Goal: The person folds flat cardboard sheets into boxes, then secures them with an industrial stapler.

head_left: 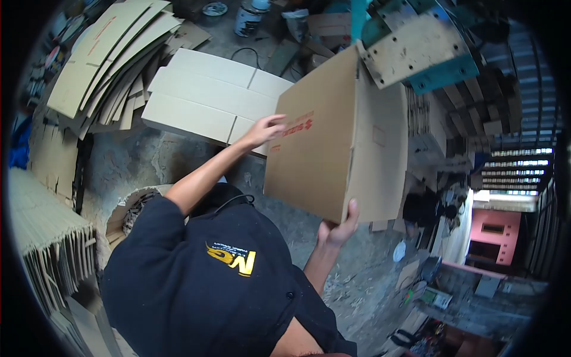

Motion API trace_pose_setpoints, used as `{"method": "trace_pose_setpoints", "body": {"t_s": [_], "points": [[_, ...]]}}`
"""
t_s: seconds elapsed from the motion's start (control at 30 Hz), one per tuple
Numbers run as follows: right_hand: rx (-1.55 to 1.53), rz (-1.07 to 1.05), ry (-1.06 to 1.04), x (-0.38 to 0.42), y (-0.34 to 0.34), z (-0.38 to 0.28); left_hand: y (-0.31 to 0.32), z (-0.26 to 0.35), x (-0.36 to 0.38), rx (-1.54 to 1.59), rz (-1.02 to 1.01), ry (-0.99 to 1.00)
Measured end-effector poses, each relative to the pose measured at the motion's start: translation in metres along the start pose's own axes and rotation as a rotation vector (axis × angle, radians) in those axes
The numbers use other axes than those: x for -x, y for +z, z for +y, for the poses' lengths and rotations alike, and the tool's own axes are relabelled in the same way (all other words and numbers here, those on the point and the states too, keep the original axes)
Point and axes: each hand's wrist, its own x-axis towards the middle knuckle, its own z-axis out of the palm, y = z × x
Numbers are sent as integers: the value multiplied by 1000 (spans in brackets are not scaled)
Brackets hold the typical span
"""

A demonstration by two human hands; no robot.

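Note:
A brown cardboard box (pixel 315 143) with red printing stands tilted in front of me, its fold running from top to bottom between two panels. My right hand (pixel 338 232) grips its lower corner, thumb pressed up along the edge. My left hand (pixel 263 131) is at the left side of the printed panel, fingers loosely bent and apart, overlapping the panel near the red lettering. Just behind that hand, pale flat cardboard sheets (pixel 196 95) lie in a stack.
A machine with a drilled metal plate (pixel 413 53) hangs over the box's upper end. Fanned cardboard sheets (pixel 98 59) lean at upper left, and more cardboard (pixel 47 220) is stacked at left. Bundled cardboard (pixel 425 119) stands at right. A paint can (pixel 248 22) sits on the floor.

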Motion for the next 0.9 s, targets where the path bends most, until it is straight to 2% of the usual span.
{"method": "trace_pose_setpoints", "body": {"t_s": [0.07,0.17,0.23,0.33,0.47,0.53,0.67,0.8,0.83,0.9], "points": [[-1,45,-8,34,-14,-5,-32,-34,38,-188,7,-205],[-3,55,26,75,-45,-3,-38,-46,90,-208,-50,-387],[61,-48,5,90,-73,1,-24,-34,116,-172,-130,-445],[77,-60,113,108,-117,-5,-14,-32,133,-142,-265,-509],[170,23,238,129,-160,-10,-17,-37,139,-115,-398,-554],[318,10,230,129,-147,-6,-10,-16,146,-56,-442,-590],[312,-46,273,117,-101,-12,-1,19,159,353,-526,-594],[372,-117,191,105,-42,-12,-3,67,167,526,-509,-484],[403,-141,201,103,-21,-10,-9,78,171,622,-499,-443],[407,-239,156,99,38,-5,-25,101,174,605,-444,-346]]}}
